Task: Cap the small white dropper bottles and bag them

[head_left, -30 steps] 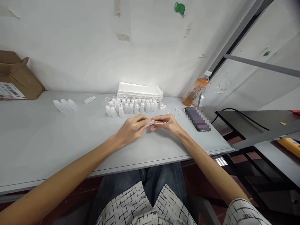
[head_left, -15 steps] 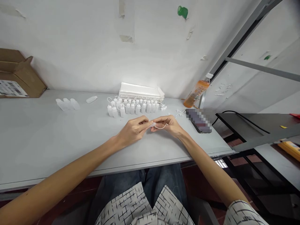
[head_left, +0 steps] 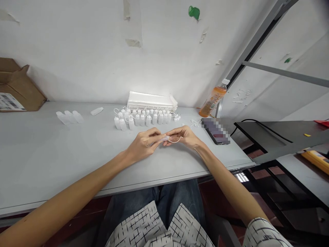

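Note:
Between my hands, above the table's front half, is a small translucent bottle (head_left: 164, 138). My left hand (head_left: 144, 143) is closed round its body. The fingers of my right hand (head_left: 183, 137) pinch its neck end, and a thin white strap (head_left: 176, 141) curves out beside them. Behind my hands stand several small white capped bottles (head_left: 148, 120) in rows. Small white caps with straps (head_left: 195, 123) lie to the right, near the phone. Further left, several bottles without caps (head_left: 70, 117) lie together, with a single one (head_left: 97, 111) apart from them.
White trays or sheets (head_left: 151, 100) are stacked against the wall. A cardboard box (head_left: 20, 87) sits at the far left. An orange drink bottle (head_left: 213, 101) leans at the back right, near a dark phone (head_left: 216, 131). A metal frame rises at right.
The view has shifted slightly. A little more of the translucent bottle shows between my fingers; both hands keep nearly the same place and hold.

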`<control>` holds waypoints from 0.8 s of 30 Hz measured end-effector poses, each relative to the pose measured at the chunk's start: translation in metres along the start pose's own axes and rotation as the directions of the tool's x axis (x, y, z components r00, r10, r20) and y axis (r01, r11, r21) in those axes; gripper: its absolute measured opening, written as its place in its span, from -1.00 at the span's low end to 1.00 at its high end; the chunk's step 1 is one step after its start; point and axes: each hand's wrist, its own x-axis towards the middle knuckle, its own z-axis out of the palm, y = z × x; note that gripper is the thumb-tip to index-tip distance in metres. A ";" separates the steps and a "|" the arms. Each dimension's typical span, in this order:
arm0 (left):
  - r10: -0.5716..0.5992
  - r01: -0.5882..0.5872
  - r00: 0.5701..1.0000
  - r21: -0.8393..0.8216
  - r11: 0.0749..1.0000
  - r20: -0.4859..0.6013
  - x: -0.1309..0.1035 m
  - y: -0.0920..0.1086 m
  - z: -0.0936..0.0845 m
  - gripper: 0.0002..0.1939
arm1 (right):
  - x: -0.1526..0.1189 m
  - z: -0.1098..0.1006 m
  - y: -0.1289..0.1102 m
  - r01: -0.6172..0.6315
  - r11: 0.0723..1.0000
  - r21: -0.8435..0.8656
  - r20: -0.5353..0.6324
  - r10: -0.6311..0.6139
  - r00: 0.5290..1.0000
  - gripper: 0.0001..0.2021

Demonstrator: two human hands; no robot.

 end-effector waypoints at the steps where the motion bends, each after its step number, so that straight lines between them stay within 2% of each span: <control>1: 0.008 -0.008 1.000 0.013 1.000 0.001 -0.001 0.000 0.000 -0.72 | 0.000 0.001 0.001 0.001 1.000 -0.001 -0.011 -0.001 1.000 -0.65; 8: 0.074 -0.077 0.997 0.100 0.992 0.032 -0.003 0.001 -0.001 -0.70 | 0.002 0.004 0.009 0.009 1.000 0.022 -0.056 -0.007 0.998 -0.63; 14: 0.219 -0.226 0.974 0.257 0.940 0.055 -0.002 0.004 -0.003 -0.67 | 0.002 0.004 0.010 0.033 0.996 0.083 -0.077 -0.027 0.997 -0.70; 16: 0.236 -0.237 0.971 0.276 0.931 0.038 -0.001 0.005 -0.002 -0.67 | 0.002 0.004 0.008 0.040 0.996 0.086 -0.086 -0.033 0.996 -0.71; 18: 0.184 -0.181 0.983 0.241 0.954 0.007 0.000 0.005 0.000 -0.67 | 0.002 0.004 0.006 0.051 0.997 0.060 -0.096 -0.045 0.994 -0.72; 21: 0.004 0.000 0.999 0.100 0.995 -0.036 0.003 0.005 0.003 -0.73 | 0.002 0.004 0.003 0.084 0.996 0.004 -0.161 -0.082 0.983 -0.73; 24: -0.160 0.160 0.986 -0.005 0.987 -0.045 0.005 0.002 0.004 -0.75 | 0.003 0.006 0.002 0.127 0.991 -0.050 -0.239 -0.136 0.962 -0.72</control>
